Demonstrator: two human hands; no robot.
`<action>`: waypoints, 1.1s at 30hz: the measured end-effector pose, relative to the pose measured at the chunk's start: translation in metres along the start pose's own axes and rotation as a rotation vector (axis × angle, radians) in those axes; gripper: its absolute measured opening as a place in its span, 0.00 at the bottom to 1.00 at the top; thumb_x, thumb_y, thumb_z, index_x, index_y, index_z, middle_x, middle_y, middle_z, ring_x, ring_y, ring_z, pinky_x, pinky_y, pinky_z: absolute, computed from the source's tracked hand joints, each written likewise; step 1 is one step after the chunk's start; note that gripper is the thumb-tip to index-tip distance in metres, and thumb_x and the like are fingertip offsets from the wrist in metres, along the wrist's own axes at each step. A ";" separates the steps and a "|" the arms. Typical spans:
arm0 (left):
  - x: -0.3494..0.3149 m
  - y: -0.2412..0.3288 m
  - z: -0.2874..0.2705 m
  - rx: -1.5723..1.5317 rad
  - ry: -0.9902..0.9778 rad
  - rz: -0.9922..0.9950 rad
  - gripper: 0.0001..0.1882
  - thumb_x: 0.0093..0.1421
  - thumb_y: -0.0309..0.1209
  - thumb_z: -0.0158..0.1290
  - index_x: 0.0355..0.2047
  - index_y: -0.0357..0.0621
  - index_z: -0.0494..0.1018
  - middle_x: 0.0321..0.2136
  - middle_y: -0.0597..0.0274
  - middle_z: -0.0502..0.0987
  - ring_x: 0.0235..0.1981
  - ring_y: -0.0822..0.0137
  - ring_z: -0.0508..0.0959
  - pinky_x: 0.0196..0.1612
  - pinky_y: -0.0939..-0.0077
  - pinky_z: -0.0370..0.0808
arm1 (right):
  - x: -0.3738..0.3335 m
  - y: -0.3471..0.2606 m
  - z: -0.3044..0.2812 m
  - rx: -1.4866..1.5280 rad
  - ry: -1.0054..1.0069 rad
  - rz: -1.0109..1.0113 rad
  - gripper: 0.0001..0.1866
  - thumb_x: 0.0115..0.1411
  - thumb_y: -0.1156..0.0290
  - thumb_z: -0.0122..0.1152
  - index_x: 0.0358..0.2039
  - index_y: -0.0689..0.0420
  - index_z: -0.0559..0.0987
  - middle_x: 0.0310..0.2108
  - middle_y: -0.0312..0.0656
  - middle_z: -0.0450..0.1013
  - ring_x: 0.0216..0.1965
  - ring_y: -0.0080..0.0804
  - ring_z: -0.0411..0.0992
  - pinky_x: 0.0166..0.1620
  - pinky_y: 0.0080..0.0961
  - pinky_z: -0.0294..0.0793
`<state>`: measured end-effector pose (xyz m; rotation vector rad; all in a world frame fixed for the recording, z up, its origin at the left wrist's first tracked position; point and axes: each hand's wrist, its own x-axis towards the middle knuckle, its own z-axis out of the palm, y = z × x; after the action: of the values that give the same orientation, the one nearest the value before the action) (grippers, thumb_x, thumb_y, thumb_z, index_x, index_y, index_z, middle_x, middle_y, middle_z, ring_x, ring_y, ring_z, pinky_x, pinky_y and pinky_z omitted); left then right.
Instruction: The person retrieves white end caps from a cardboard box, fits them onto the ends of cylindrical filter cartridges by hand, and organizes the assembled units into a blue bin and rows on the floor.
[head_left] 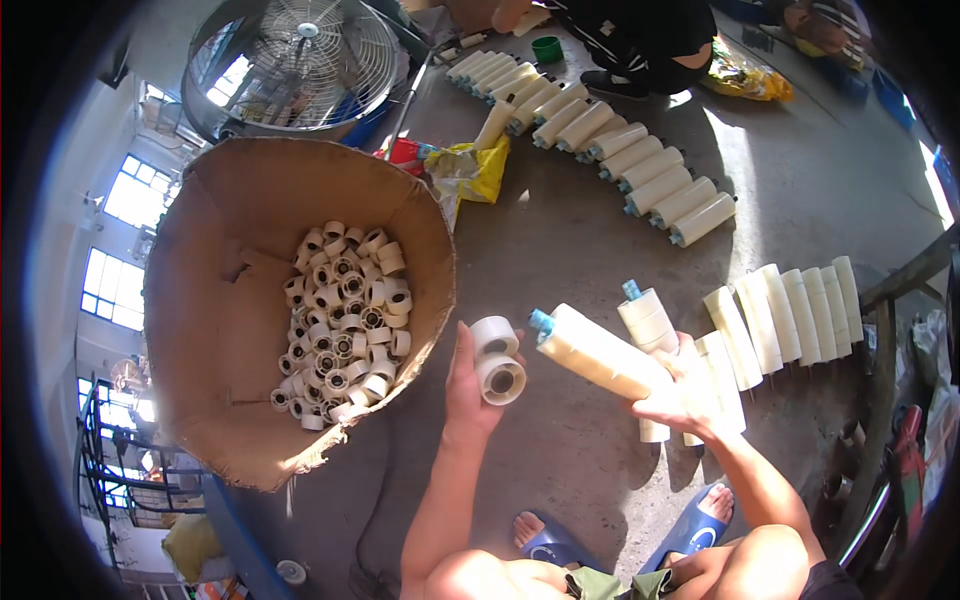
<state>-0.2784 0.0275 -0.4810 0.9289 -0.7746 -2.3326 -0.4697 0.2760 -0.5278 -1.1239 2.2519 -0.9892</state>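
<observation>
My left hand (pixel 464 388) grips two short white rolls (pixel 493 337) with dark-centred cores, one above the other, just right of the cardboard box (pixel 215 330). Many similar short rolls (pixel 345 320) lie heaped inside that box. My right hand (pixel 682 395) is closed round the lower end of a long cream cylinder (pixel 600 352), tilted, with a blue tip at its upper left. The cylinder looks like rolls lined up on one shaft. Beside and behind this hand stand more cream cylinders (pixel 648 318), one with a blue tip showing.
A curving row of cream cylinders (pixel 655 187) lies farther off on the floor, another row (pixel 800 315) at the right. A large fan (pixel 308 70) stands behind the box, near a yellow bag (pixel 490 170). Another person (pixel 650 45) crouches at the back by a green ring (pixel 547 49).
</observation>
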 end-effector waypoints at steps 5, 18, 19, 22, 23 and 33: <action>-0.013 -0.005 0.005 -0.073 -0.014 -0.092 0.24 0.73 0.51 0.49 0.48 0.39 0.74 0.40 0.54 0.80 0.39 0.58 0.82 0.40 0.63 0.84 | -0.015 0.001 0.005 0.022 0.049 -0.048 0.36 0.34 0.52 0.81 0.46 0.51 0.82 0.56 0.64 0.65 0.60 0.65 0.65 0.61 0.55 0.69; -0.026 -0.002 -0.015 0.136 0.022 -0.014 0.27 0.74 0.55 0.45 0.51 0.42 0.75 0.44 0.54 0.82 0.43 0.57 0.83 0.43 0.58 0.84 | -0.022 0.002 0.017 0.121 0.003 -0.018 0.41 0.29 0.49 0.82 0.45 0.59 0.83 0.68 0.70 0.54 0.67 0.69 0.60 0.68 0.54 0.64; -0.028 -0.002 -0.012 0.154 0.020 -0.014 0.27 0.74 0.54 0.44 0.51 0.42 0.75 0.43 0.55 0.82 0.42 0.58 0.83 0.42 0.58 0.84 | -0.023 0.004 0.018 0.088 0.004 -0.025 0.41 0.29 0.49 0.82 0.45 0.59 0.83 0.68 0.70 0.54 0.67 0.69 0.59 0.68 0.55 0.63; -0.034 0.000 -0.010 0.188 0.012 -0.028 0.25 0.76 0.52 0.43 0.53 0.42 0.74 0.42 0.55 0.82 0.41 0.58 0.84 0.41 0.58 0.84 | -0.024 0.006 0.014 0.031 0.002 -0.052 0.41 0.30 0.50 0.81 0.45 0.60 0.83 0.66 0.72 0.56 0.66 0.70 0.60 0.67 0.55 0.64; -0.036 0.001 -0.010 0.195 0.009 -0.035 0.25 0.76 0.51 0.42 0.54 0.42 0.73 0.42 0.55 0.82 0.40 0.58 0.84 0.40 0.58 0.84 | -0.024 0.005 0.009 0.038 -0.003 -0.063 0.40 0.32 0.50 0.81 0.46 0.60 0.84 0.65 0.73 0.58 0.66 0.70 0.61 0.67 0.55 0.65; -0.045 0.005 0.004 0.537 -0.164 0.107 0.24 0.73 0.43 0.50 0.59 0.37 0.70 0.45 0.54 0.81 0.35 0.61 0.84 0.37 0.68 0.83 | -0.029 0.003 0.000 -0.091 0.049 -0.110 0.36 0.30 0.52 0.82 0.41 0.57 0.83 0.63 0.75 0.63 0.69 0.71 0.58 0.66 0.60 0.64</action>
<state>-0.2508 0.0535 -0.4552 0.8804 -1.5285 -2.1598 -0.4544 0.3009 -0.5288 -1.2879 2.3163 -0.9750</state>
